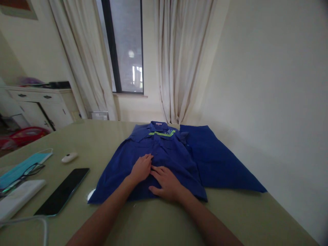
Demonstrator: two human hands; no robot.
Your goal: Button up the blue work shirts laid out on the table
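Observation:
A blue work shirt (174,159) is spread on the table with its collar toward the far wall. Yellow-green reflective stripes cross its chest. My left hand (141,168) rests on the shirt's front near the middle, its fingers stretched out and close together, its thumb hidden. Just right of it and slightly nearer to me, my right hand (167,183) lies palm down on the shirt, thumb apart from the fingers. The fingertips of both hands almost meet at the front opening. A folded dark blue cloth garment (220,160) lies along the shirt's right side.
On the left of the table (84,136) lie a black phone (63,191), a white earbud case (69,157), a blue face mask (23,167), glasses (28,173) and a white power bank (20,196) beside a white cable (43,222). A wall (276,102) borders the right.

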